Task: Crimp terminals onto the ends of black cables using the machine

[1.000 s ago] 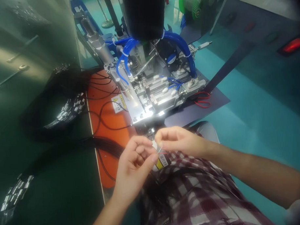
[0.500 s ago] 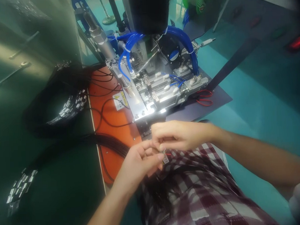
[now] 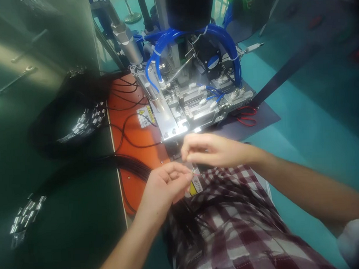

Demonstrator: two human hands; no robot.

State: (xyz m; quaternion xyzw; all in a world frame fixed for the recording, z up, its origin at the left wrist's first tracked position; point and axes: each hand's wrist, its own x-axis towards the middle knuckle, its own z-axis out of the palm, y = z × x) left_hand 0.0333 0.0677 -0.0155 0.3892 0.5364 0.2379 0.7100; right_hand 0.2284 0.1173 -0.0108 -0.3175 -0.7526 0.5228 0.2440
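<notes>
While left hand (image 3: 166, 184) pinches wires (image 3: 194, 171), right hand (image 3: 212, 150) curls.

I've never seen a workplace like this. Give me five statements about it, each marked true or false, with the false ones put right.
1. The left hand pinches a thin red wire at its fingertips. True.
2. Thick blue tubes arch over the metal machine. True.
3. The right hand is gripping the red cord. False: the cord lies beside the machine, away from both hands.
4. A bundle of black cables runs across the orange plate. True.
5. The metal wrench lies on the orange plate. False: it lies on the dark green surface.
</notes>
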